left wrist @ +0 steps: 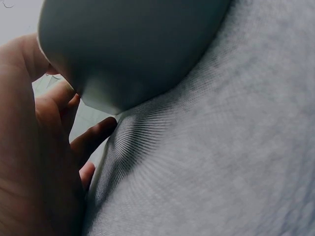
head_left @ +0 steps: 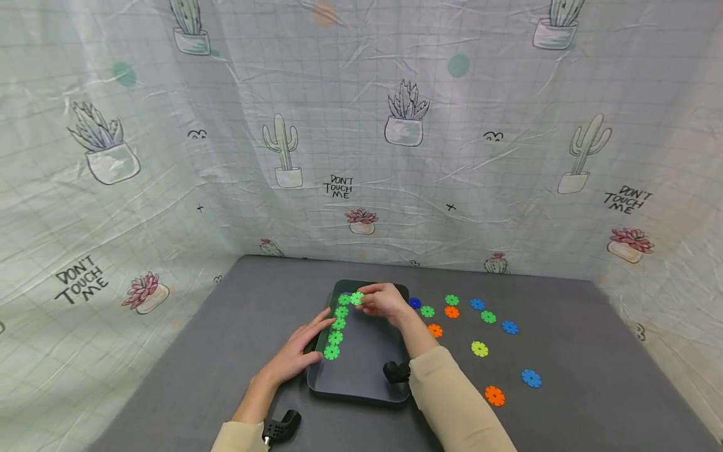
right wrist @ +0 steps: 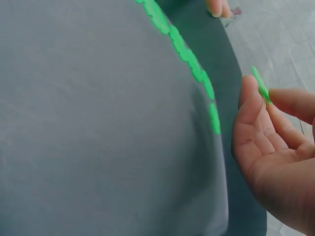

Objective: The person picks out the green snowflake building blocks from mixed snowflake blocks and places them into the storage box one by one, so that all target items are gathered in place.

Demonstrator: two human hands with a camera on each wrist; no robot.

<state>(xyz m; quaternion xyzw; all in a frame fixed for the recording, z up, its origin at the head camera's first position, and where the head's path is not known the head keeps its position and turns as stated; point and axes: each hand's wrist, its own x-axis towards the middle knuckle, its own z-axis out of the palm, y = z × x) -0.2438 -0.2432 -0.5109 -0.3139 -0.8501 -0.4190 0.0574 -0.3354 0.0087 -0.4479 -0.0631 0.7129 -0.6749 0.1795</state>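
Between thumb and fingers, my right hand [head_left: 385,301] pinches a green notched disc [right wrist: 261,84] over the far part of a dark tray [head_left: 367,370]. Along the tray's left side runs a line of green notched discs [head_left: 336,338], with one more at the far left corner, beside the held one. My left hand [head_left: 296,351] rests at the tray's left edge, thumb and fingers spread and fairly straight. From below, the left wrist view shows the tray's wall [left wrist: 133,49] above the thumb and fingers.
Right of the tray, loose discs lie scattered on the grey table [head_left: 587,351]: orange [head_left: 494,396], blue [head_left: 531,378], yellow [head_left: 479,349] and green [head_left: 488,317]. A printed curtain [head_left: 452,163] hangs behind the table. Dark wrist devices [head_left: 282,427] sit at both sleeves.
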